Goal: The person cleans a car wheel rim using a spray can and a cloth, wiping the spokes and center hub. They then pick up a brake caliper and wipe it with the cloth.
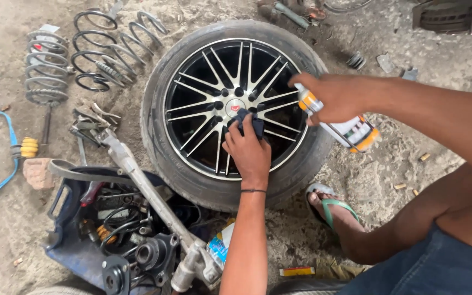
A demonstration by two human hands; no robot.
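Centrally, item one: a car wheel (192,147) lying flat on the dirt ground (422,71), black tyre around a black alloy rim (208,71) with thin silver-edged spokes and a small red-marked hub cap (235,107).

Item two: a dark blue cloth (251,121), bunched, pressed onto the spokes just right of the hub. The left hand (248,152) lies over it, fingers curled down and closed on the cloth; a thin black band circles the wrist.

Item three: a spray can (350,131), white with orange bands, held tilted above the wheel's right edge, nozzle end toward the rim. The right hand (331,98) is wrapped fully round its upper part.

Item four: one foot in a green-strapped sandal (331,207), on the ground just beside the tyre's lower right.

Surroundings, left: two grey coil springs (110,49) lying side by side near the tyre's upper left; a third coil spring (46,68) on a strut farther left; a blue strap (6,147) at the frame's edge. Lower left: a blue open toolbox (69,246) holding cables and hand tools, touching the tyre, with a metal suspension arm (143,186) laid diagonally across it. Bottom: a small flat orange packet (297,271) on the ground.
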